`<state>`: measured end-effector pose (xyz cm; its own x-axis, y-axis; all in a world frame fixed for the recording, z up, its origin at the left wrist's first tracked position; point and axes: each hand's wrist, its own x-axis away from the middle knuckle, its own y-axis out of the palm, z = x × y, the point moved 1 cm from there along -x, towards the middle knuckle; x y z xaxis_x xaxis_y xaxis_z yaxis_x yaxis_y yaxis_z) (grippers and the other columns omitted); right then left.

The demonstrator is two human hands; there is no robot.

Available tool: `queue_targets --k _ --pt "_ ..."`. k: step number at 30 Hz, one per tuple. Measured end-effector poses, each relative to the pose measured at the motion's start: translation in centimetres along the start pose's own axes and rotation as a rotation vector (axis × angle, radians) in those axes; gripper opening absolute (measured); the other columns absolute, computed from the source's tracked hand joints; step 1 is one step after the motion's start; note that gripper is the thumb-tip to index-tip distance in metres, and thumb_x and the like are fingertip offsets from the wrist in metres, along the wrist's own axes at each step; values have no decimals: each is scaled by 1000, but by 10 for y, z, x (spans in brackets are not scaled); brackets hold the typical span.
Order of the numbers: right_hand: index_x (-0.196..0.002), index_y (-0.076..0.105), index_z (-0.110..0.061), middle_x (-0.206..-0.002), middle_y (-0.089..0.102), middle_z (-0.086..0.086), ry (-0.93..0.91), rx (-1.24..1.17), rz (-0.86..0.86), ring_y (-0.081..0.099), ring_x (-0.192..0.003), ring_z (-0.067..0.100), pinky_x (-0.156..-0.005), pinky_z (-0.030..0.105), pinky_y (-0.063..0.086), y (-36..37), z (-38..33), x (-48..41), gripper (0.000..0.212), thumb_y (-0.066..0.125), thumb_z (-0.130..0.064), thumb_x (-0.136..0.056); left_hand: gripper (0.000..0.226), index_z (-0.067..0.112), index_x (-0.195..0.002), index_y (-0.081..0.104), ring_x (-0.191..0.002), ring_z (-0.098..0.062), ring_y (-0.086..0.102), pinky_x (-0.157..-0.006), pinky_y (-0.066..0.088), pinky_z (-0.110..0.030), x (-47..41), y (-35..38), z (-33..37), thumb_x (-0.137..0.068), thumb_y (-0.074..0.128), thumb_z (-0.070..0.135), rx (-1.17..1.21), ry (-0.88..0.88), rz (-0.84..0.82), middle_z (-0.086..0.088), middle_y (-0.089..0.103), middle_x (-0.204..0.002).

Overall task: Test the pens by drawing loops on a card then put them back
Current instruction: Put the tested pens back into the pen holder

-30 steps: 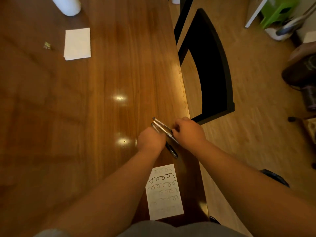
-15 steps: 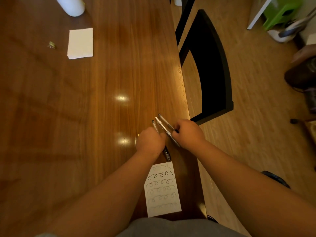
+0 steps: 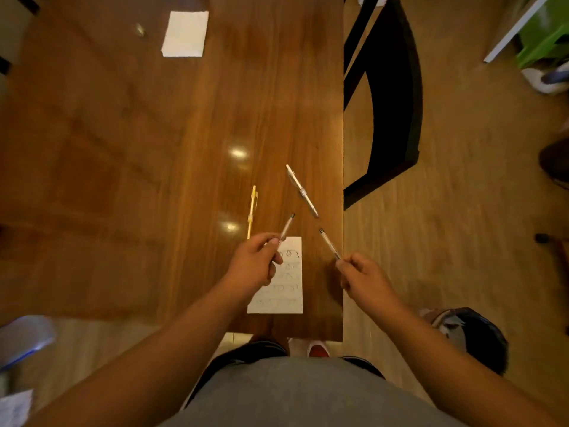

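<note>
Your table ends just right of the work: its right edge runs under your right hand, with bare floor and a black chair beyond, while the left side offers wide open wood. The card lies near the front edge, partly under your left hand, which pinches a clear pen above the card's top corner. Your right hand pinches a second clear pen by its end, just inside the right edge; a loose pinch there would likely send it to the floor. The white pen lies near that same edge, and a careless sweep could roll it off. The yellow pen lies safer, further left.
</note>
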<state>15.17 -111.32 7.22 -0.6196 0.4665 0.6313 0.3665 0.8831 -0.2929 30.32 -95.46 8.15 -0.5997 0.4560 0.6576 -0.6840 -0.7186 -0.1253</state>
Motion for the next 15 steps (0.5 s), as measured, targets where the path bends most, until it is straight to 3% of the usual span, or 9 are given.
queue_targets --k 4,8,11,15 --pt "-87 62 -19 -77 64 1 -7 113 -135 60 -69 13 -60 22 47 5 48 52 19 50 -25 -100 24 19 -97 71 -53 -10 50 -49 41 -19 61 6 -52 -101 48 27 52 -23 63 -2 65 -72" --pt "-84 61 -21 -74 63 -1 -27 214 -216 58 -65 10 -58 21 46 3 91 92 18 52 -22 -99 23 18 -98 69 -61 -7 59 -54 45 -20 119 16 -108 -102 46 21 91 -19 150 3 68 -73" --pt "-83 61 -22 -73 64 0 -50 288 -270 58 -64 10 -56 20 46 6 110 109 18 52 -23 -99 24 15 -96 69 -57 -6 58 -50 43 -19 153 22 -149 -101 46 18 157 -47 235 3 69 -71" --pt "-83 63 -19 -78 66 6 -123 403 -351 60 -68 16 -61 27 51 34 111 120 18 54 -23 -98 21 10 -94 69 -59 -14 57 -51 40 -26 200 14 -203 -100 50 15 246 -104 393 -3 67 -71"
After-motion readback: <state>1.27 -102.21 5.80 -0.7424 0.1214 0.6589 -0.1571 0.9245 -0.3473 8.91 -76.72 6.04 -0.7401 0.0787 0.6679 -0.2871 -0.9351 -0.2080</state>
